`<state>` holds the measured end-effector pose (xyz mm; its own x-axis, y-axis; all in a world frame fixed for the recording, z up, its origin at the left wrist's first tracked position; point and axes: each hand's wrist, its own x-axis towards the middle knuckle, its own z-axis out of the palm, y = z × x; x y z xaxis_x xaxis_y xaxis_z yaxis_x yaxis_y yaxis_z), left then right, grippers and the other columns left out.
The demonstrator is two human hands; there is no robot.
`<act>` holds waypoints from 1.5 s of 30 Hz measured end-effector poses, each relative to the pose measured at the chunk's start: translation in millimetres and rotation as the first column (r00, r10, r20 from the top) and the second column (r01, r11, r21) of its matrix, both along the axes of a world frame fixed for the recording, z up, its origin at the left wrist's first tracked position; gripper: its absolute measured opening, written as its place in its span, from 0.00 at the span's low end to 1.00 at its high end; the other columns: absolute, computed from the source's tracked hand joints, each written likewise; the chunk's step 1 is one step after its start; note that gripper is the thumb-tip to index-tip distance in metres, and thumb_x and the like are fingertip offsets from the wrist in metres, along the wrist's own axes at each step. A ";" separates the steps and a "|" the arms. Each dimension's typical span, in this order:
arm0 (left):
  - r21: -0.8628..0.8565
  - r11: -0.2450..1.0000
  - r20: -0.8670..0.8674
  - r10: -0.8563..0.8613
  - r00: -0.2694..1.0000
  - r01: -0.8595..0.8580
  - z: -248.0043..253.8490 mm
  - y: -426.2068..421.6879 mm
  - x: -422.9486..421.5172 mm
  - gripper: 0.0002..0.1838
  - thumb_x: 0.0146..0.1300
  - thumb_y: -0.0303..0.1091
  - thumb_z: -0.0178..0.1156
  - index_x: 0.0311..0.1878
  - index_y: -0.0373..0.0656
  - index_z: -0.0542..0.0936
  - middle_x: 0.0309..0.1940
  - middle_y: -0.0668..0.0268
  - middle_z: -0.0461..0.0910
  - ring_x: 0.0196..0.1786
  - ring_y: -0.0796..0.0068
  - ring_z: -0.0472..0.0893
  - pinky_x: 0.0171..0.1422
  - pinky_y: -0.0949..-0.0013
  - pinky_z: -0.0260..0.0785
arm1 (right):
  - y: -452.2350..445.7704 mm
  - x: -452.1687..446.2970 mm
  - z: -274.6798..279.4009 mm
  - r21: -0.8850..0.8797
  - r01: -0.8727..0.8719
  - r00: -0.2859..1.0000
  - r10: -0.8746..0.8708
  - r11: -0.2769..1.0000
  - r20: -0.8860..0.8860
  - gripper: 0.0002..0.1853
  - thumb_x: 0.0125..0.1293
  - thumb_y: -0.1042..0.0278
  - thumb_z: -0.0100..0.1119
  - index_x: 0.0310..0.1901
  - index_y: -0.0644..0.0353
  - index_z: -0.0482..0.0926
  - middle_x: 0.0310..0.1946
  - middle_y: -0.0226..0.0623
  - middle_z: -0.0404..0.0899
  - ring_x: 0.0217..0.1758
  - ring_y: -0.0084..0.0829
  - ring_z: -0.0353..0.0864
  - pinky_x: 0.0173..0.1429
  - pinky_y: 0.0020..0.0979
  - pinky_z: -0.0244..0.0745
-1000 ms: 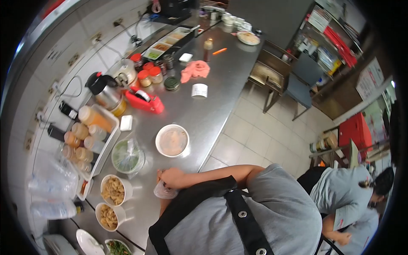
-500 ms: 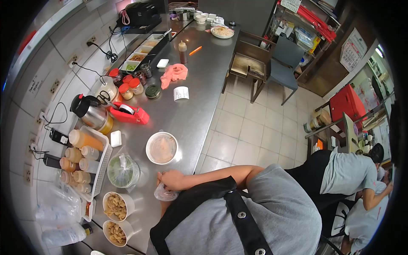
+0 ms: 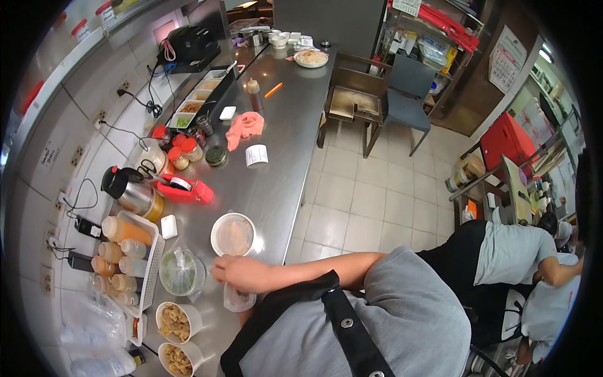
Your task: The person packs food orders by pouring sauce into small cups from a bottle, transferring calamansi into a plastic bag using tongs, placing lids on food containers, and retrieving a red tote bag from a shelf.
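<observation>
My right hand [image 3: 233, 273] reaches across from the right, its fingers curled and closed. What they hold, if anything, is hidden. Just below it is a clear plastic bag or small tub [image 3: 239, 299]; I cannot tell which. Only a strip of my left forearm shows beside that plastic, and the left hand's fingers are hidden. Close above my right hand stands a round white bowl [image 3: 233, 235] with a cloudy cover and orange-brown contents. Left of the hand is a round tub of greens [image 3: 181, 270] wrapped in clear plastic.
Two white tubs of fried pieces [image 3: 176, 322] stand lower left, near a white basket [image 3: 149, 276] of sauce bottles. A red tape dispenser [image 3: 195, 190], pink cloth [image 3: 245, 129] and paper slip [image 3: 256, 156] lie farther up the steel counter [image 3: 276, 188]. Co-workers [image 3: 515, 257] bend at the right.
My right hand has moved left, away from the clear plastic thing, which now shows more fully below it. The whole view has shifted slightly.
</observation>
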<state>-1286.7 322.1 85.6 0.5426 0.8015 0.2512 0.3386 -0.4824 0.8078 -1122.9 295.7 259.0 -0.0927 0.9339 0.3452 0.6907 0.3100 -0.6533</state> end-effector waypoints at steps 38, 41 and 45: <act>-0.373 0.855 0.280 0.473 0.835 -0.360 27.9 -53.5 -58.7 0.58 0.41 0.31 0.82 0.74 0.36 0.56 0.67 0.52 0.67 0.70 0.58 0.68 0.75 0.59 0.59 | 124.7 46.7 97.2 -0.261 -0.319 0.901 0.206 0.911 -0.381 0.12 0.72 0.62 0.57 0.46 0.61 0.83 0.26 0.37 0.82 0.24 0.25 0.80 0.31 0.30 0.75; -0.379 0.831 0.238 0.513 0.825 -0.408 40.5 -61.9 -60.0 0.58 0.41 0.32 0.82 0.74 0.36 0.56 0.68 0.51 0.66 0.70 0.57 0.68 0.75 0.58 0.58 | 151.8 51.6 100.0 -0.184 -0.217 0.909 0.130 0.959 -0.395 0.14 0.75 0.60 0.54 0.41 0.62 0.82 0.18 0.29 0.71 0.20 0.17 0.71 0.25 0.25 0.65; -0.403 0.810 0.224 0.539 0.812 -0.426 35.7 -68.1 -60.6 0.57 0.42 0.31 0.81 0.74 0.37 0.56 0.68 0.51 0.67 0.69 0.58 0.69 0.74 0.58 0.59 | 188.2 62.4 73.8 -0.013 -0.034 0.923 0.026 0.999 -0.385 0.19 0.75 0.55 0.53 0.35 0.62 0.83 0.17 0.30 0.71 0.25 0.18 0.69 0.31 0.27 0.65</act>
<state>-1347.4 254.0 121.4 -0.0017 0.9998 0.0212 0.1579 -0.0207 0.9872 -1060.5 484.0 332.8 0.0154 0.9395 0.3421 0.3758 0.3116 -0.8727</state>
